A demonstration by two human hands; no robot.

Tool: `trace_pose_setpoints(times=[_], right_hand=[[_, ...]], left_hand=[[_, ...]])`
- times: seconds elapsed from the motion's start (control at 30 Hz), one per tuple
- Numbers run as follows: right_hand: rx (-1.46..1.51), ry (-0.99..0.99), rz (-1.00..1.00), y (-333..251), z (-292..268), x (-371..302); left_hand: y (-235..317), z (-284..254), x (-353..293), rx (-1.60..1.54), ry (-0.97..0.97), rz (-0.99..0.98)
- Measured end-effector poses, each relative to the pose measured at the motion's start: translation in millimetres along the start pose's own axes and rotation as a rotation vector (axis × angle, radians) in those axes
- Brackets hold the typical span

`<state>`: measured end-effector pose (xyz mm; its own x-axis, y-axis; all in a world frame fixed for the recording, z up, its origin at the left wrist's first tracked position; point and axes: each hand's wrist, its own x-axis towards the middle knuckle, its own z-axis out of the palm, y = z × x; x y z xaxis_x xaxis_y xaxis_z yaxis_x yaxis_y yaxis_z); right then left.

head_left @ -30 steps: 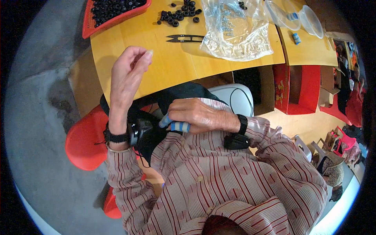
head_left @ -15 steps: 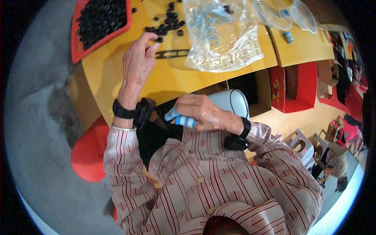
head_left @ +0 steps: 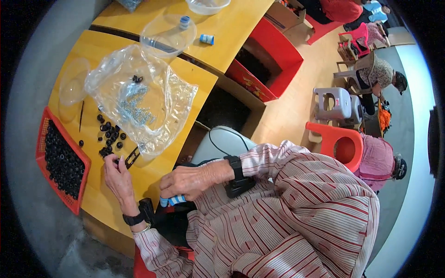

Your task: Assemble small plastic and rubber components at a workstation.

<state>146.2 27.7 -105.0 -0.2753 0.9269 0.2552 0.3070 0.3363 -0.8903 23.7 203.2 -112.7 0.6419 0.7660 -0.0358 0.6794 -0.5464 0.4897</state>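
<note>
- Our left hand [head_left: 118,178], fingers curled, pinches small black rings [head_left: 109,134] scattered at the frame's left on the smooth yellow tabletop [head_left: 153,173], beside black snips [head_left: 132,157].
- Our right hand [head_left: 192,181] grips a blue-and-white striped cylinder [head_left: 174,200] at centre.
- A crinkled clear bag [head_left: 139,99] holds metal springs.
- A red mesh tray [head_left: 62,162] holds more black rings.

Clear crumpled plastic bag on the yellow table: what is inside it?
Inside the clear crumpled plastic bag lie a cluster of small pale metal pieces and a few small black rings. Folds and glare hide any further contents.
</note>
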Motion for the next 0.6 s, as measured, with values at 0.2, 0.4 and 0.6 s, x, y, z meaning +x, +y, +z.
trace_pose_setpoints(times=[0.2,0.4,0.6], right_hand=[[0.027,0.068,0.028,6,-3,21],[-0.064,0.119,0.14,5,-23,41],[-0.102,0.063,0.142,3,-12,58]], left_hand=[[-32,-11,-21,-0.334,0.047,-0.199],[-11,-34,-62,-0.865,0.087,-0.41],[-17,-41,-93,-1.444,0.103,-0.5]])
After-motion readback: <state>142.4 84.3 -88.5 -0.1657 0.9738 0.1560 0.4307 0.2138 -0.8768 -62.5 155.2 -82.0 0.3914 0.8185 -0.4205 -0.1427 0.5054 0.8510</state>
